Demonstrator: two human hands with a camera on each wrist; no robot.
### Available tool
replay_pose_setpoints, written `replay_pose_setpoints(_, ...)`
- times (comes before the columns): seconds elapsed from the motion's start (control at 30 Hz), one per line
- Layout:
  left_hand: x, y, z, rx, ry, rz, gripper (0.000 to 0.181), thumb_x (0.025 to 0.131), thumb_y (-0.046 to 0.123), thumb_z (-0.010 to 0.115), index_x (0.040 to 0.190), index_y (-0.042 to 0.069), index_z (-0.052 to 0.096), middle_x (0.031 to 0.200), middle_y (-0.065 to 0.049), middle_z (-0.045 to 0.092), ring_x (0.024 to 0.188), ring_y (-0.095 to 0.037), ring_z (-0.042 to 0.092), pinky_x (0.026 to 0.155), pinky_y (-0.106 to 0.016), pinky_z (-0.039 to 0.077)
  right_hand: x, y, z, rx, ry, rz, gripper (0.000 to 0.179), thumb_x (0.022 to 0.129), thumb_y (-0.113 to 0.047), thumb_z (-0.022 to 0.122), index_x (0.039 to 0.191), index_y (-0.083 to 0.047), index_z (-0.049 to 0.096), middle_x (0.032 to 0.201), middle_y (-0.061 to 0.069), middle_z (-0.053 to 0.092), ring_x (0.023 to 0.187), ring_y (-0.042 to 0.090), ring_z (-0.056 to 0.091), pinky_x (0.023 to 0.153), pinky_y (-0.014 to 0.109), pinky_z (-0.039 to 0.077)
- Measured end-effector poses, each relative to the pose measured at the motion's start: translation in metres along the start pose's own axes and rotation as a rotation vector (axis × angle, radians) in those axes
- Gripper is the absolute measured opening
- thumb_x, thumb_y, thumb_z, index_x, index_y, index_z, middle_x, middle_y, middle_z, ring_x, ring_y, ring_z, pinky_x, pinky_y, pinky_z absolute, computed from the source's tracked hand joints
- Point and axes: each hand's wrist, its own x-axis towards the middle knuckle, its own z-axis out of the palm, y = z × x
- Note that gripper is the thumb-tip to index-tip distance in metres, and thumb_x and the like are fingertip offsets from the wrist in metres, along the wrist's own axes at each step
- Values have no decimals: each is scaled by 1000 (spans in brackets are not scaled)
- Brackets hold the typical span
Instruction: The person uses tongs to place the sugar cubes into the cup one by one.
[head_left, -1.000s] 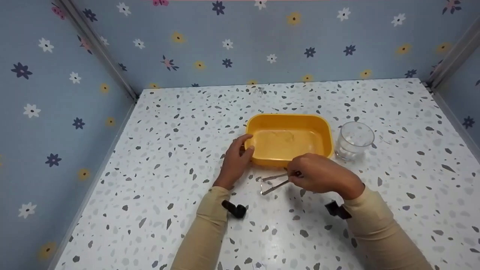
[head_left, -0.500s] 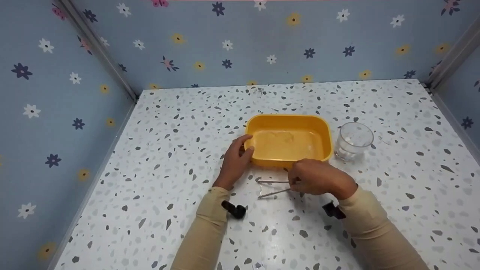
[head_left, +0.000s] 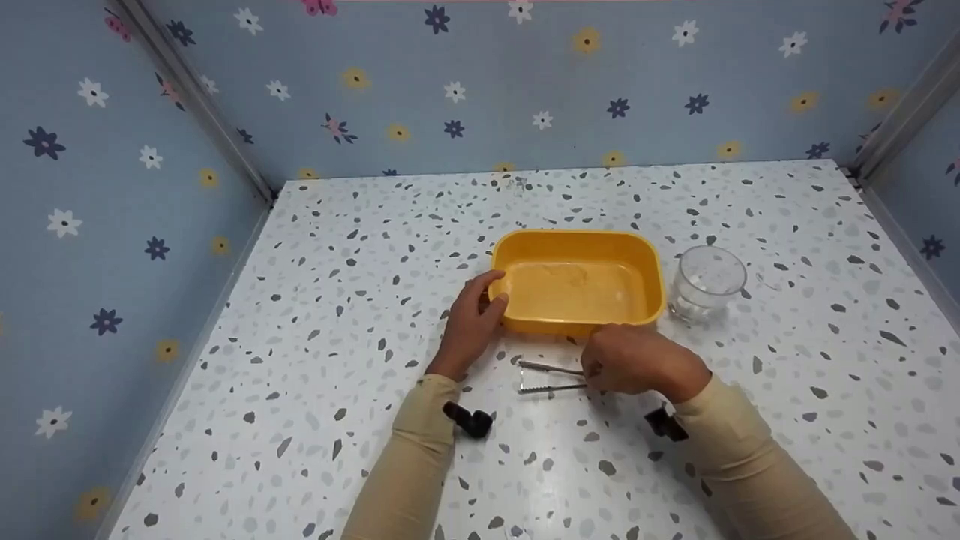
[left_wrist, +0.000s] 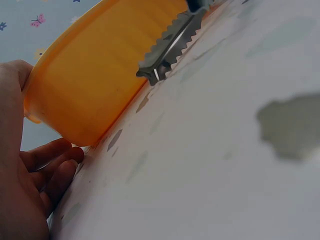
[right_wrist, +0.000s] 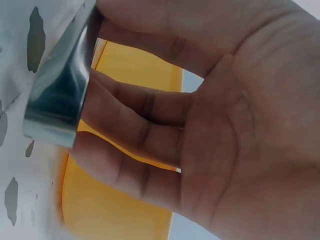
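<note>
In the head view, my left hand (head_left: 470,326) grips the left end of a yellow rectangular plastic tub (head_left: 574,328). In the left wrist view the fingers (left_wrist: 59,180) curl by the tub's base. My right hand (head_left: 637,360) pinches metal tongs (head_left: 551,388) in front of the tub. The tongs' two arms point left and stand apart, their tips low by the tabletop. One serrated tip (left_wrist: 172,45) shows in the left wrist view, and the bent end of the tongs (right_wrist: 60,95) in the right wrist view. A faint pale line lies between the tips; I cannot tell what it is.
A clear drinking glass (head_left: 709,281) stands just right of the tub, with something clear low inside. Clear, wet-looking traces show on the tub's floor. Blue flowered walls (head_left: 517,82) border the speckled white tabletop (head_left: 360,300) at the back and sides.
My right hand has come slightly toward the front edge, and the tongs have swung so their arms now lie nearly level across the view. The left hand and tub have stayed put.
</note>
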Motion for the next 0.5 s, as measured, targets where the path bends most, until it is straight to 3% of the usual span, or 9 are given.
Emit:
replay_pose_setpoints(0.33,2,-2,2,12,4,17,39,101,29,56,139,25,55,128,-3,56,107,-15,56,92,-35,48,-1,-1,3,-35,-2,3,33,74,1,66,53,-21,54,50,-12,36,48,6,33,46,25,27)
replay_pose_setpoints(0.5,3,-3,3,-3,-3,11,39,101,29,56,140,24,55,128,-3,56,106,-15,57,90,-34,49,-3,-3,2,-6,-5,3,26,78,-3,68,58,-19,63,49,-14,43,46,5,41,44,25,33)
